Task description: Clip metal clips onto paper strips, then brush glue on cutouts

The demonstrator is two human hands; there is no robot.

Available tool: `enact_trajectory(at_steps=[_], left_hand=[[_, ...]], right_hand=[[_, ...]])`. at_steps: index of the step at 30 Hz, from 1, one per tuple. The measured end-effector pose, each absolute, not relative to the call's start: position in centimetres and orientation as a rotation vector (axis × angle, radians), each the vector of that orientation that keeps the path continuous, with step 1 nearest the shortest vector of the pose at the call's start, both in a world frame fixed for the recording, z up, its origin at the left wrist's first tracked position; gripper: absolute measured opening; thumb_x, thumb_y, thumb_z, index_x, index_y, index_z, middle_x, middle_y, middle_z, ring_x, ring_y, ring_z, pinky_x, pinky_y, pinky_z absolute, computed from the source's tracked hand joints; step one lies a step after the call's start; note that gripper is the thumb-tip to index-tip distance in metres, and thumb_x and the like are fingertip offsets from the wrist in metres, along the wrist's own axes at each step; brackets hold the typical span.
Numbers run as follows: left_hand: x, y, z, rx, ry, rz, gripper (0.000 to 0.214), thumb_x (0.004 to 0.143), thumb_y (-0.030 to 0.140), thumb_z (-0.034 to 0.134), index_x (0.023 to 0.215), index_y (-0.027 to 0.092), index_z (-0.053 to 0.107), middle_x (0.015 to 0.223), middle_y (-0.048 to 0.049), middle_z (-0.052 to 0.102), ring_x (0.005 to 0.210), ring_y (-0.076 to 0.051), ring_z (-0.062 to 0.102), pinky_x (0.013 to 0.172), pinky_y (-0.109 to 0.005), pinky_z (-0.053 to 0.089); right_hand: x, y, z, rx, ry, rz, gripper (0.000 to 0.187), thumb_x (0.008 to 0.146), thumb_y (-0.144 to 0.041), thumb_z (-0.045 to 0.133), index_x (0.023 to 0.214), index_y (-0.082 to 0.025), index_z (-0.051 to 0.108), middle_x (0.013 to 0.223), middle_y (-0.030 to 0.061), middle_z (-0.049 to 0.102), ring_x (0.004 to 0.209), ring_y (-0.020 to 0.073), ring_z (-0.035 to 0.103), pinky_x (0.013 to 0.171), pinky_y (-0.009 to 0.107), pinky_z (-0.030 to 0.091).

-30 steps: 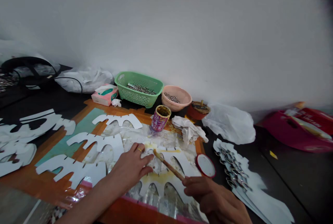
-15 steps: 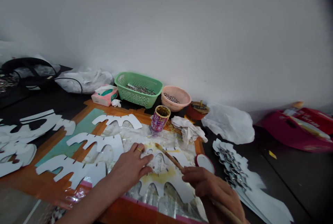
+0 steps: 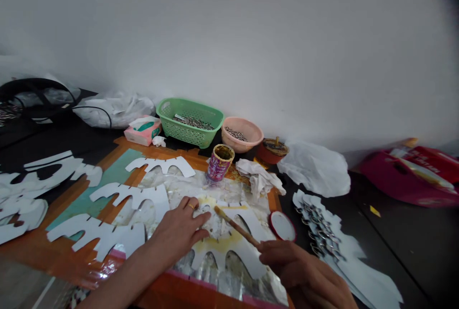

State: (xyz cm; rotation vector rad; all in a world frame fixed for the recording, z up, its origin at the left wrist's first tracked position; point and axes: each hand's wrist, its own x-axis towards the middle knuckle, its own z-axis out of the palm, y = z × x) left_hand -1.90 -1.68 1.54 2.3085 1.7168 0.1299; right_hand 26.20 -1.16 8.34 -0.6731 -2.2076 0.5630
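My right hand [image 3: 303, 268] is closed round the handle of a thin brush [image 3: 236, 226]. The brush tip rests on or just above a white cut-out piece [image 3: 251, 218] with arched openings and yellowish glue smears. My left hand [image 3: 182, 230] lies with fingers spread at that piece's left part, fingertips touching it. Nearer to me lies a second white cut-out [image 3: 229, 247], smeared yellow along its upper edge. Behind the brush stands an open purple can [image 3: 220, 163] with brownish residue round its rim.
More white cut-outs [image 3: 132, 196] lie on the left. A green basket [image 3: 190, 122] and pink bowl [image 3: 242, 134] hold metal pieces along the wall. Crumpled tissue [image 3: 260, 177], a round lid [image 3: 282, 226] and white pieces with metal clips [image 3: 322, 232] are on the right.
My right hand has moved a little right and down, shifting the brush slightly along the piece. My left hand stays in nearly the same place.
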Motion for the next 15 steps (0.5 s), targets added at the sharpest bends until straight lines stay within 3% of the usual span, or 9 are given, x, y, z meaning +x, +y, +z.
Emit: enact_trajectory(at_steps=[4, 9, 15], left_hand=[[-1.9, -1.7, 1.6, 2.31, 1.713, 0.133, 0.039, 0.096, 0.039, 0.061, 0.135, 0.032, 0.06, 0.127, -0.0126, 0.055, 0.123, -0.035, 0.051, 0.081, -0.046, 0.061], [-1.9, -1.8, 2.0, 2.294, 1.715, 0.114, 0.038, 0.097, 0.038, 0.06, 0.135, 0.033, 0.059, 0.129, -0.0125, 0.055, 0.124, -0.035, 0.05, 0.082, -0.046, 0.061], [-1.8, -1.7, 2.1, 2.287, 1.706, 0.101, 0.038, 0.097, 0.036, 0.06, 0.135, 0.032, 0.059, 0.13, -0.0127, 0.054, 0.125, -0.036, 0.05, 0.083, -0.048, 0.06]], right_hand=[[26.2, -0.6, 8.0, -0.67, -2.205, 0.536, 0.027, 0.101, -0.041, 0.054, 0.081, -0.023, 0.059, 0.09, 0.0078, 0.077, 0.086, 0.0236, 0.077, 0.072, 0.027, 0.064], [26.2, 0.0, 7.2, -0.652, -2.143, 0.558, 0.021, 0.099, -0.025, 0.057, 0.078, -0.024, 0.057, 0.089, 0.0055, 0.077, 0.085, 0.0217, 0.077, 0.076, 0.028, 0.064], [26.5, 0.1, 7.2, -0.641, -2.152, 0.567, 0.02, 0.099, -0.025, 0.059, 0.079, -0.024, 0.057, 0.091, 0.0054, 0.077, 0.084, 0.0214, 0.078, 0.078, 0.027, 0.065]])
